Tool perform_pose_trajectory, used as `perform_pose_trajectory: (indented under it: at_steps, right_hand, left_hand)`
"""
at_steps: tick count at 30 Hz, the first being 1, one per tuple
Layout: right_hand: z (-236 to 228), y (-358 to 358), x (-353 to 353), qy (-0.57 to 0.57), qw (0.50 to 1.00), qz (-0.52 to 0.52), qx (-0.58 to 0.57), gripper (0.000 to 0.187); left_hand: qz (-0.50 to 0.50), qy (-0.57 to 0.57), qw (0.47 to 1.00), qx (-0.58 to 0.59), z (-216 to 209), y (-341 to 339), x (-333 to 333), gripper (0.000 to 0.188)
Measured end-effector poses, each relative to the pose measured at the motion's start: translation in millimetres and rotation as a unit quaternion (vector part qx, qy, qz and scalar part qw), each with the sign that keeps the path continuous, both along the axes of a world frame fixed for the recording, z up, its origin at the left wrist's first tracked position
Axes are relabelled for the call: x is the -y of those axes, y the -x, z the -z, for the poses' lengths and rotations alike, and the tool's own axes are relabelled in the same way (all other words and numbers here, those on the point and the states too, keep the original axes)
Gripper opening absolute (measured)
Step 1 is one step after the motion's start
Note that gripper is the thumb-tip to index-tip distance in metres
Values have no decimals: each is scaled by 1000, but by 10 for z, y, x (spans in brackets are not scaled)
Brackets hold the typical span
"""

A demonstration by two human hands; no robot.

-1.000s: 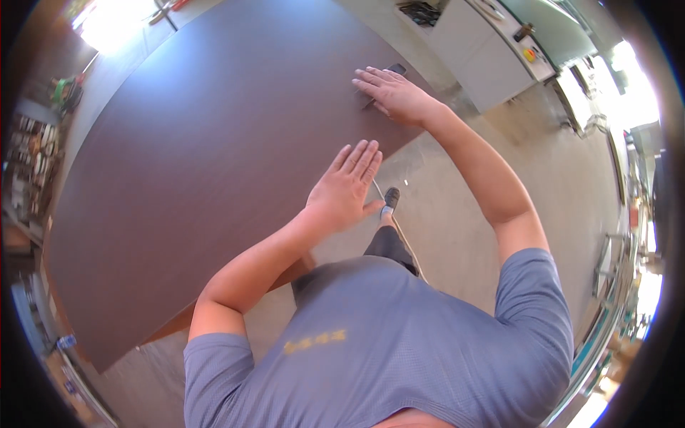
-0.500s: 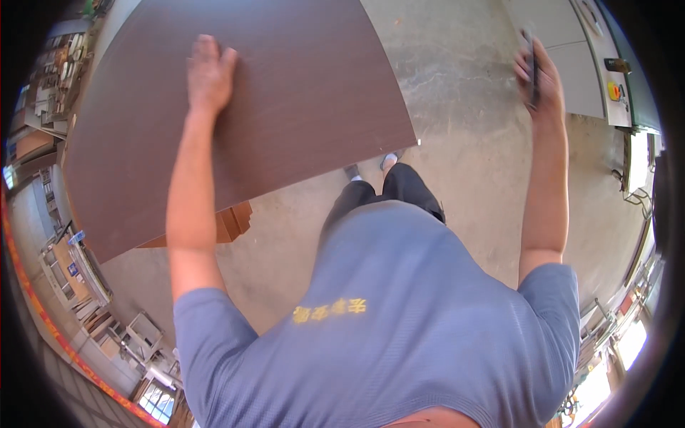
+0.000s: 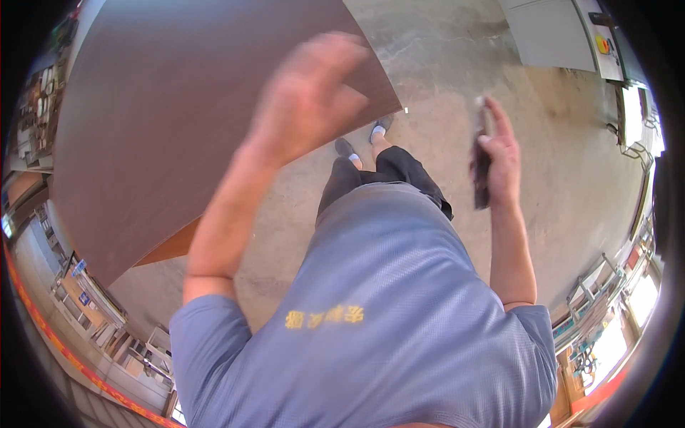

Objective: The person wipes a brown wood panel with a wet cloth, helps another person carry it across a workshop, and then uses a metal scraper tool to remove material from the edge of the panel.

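A large dark brown sheet (image 3: 157, 121) with a smooth face spreads across the left half of the head view. Over its right part my left hand (image 3: 307, 93) is raised, blurred by motion, with the thumb apart from the fingers and nothing visible in it. Whether it touches the sheet I cannot tell. Out to the right, above the concrete floor, my right hand (image 3: 503, 160) is closed around a slim dark handheld object (image 3: 481, 167) with a paler upper end. Its exact kind is not clear.
Beneath the sheet's near edge shows an orange-brown piece (image 3: 171, 242). My feet (image 3: 382, 128) stand by the sheet's near right corner. A grey-topped table (image 3: 546, 36) is at the far right, and racks with stacked material (image 3: 93, 299) line the left side.
My left hand has lifted off the sheet's middle and swung right. My right hand has come from beside the grey-topped table toward my body, still holding the slim dark object.
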State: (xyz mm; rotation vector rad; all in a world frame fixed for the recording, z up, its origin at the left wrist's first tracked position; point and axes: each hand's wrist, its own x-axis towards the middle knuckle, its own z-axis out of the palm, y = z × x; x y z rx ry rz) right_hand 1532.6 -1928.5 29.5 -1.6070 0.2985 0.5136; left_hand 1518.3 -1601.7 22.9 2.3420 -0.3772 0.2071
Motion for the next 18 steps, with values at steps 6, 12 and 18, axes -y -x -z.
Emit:
perform_pose_trajectory:
  at_steps: [6, 12, 18]
  right_hand:
    - [-169, 327, -671, -41, 990, -114, -74, 59]
    - [-188, 346, -928, -19, 990, -98, -95, 57]
    - [-210, 357, -926, 18, 989, -115, -92, 57]
  left_hand:
    - [-37, -12, 999, 1, 33, 571, -121, 40]
    - [77, -52, 994, -54, -2, 578, 151, 53]
    - [95, -98, 989, -63, 32, 572, 176, 56]
